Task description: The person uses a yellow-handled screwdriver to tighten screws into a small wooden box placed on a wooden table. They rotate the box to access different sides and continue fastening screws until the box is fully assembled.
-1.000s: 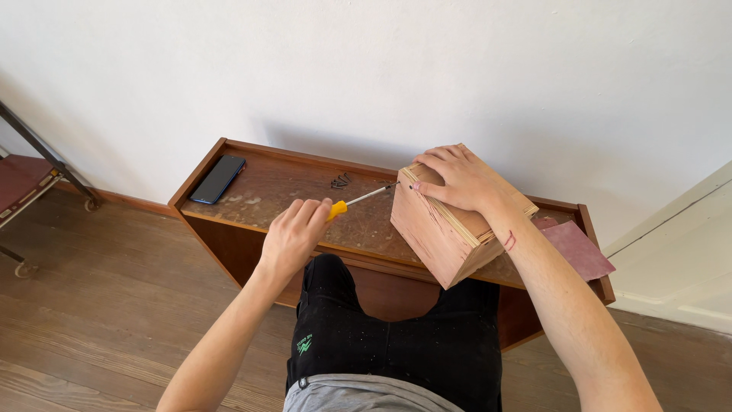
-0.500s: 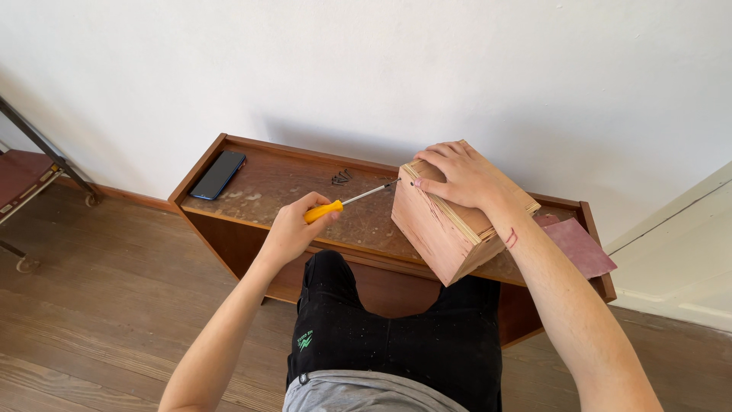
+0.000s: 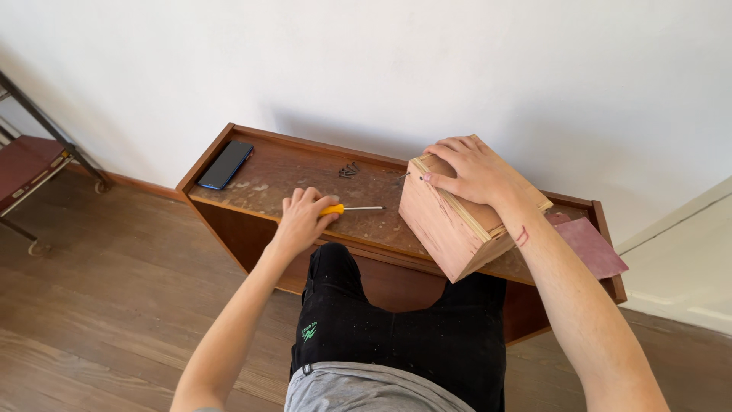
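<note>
My left hand (image 3: 303, 219) grips a yellow-handled screwdriver (image 3: 345, 208) low over the brown wooden bench (image 3: 274, 172). Its metal shaft lies nearly level and points right, the tip just short of the wooden box (image 3: 446, 229). The plywood box is tilted on the bench's front edge, partly over my lap. My right hand (image 3: 473, 172) lies on the box's top and holds it steady, fingers spread toward its left corner. A small dark screw (image 3: 404, 175) sticks out at that corner by my fingertips.
A dark phone (image 3: 225, 164) lies at the bench's left end. A small heap of dark screws (image 3: 348, 169) sits near the back edge. A reddish sandpaper sheet (image 3: 591, 246) overhangs the right end. A metal-framed stand (image 3: 30, 164) is on the wooden floor at far left.
My left hand has lowered the screwdriver from pointing up at the box's top corner to lying level near the bench. My right hand stays on the box.
</note>
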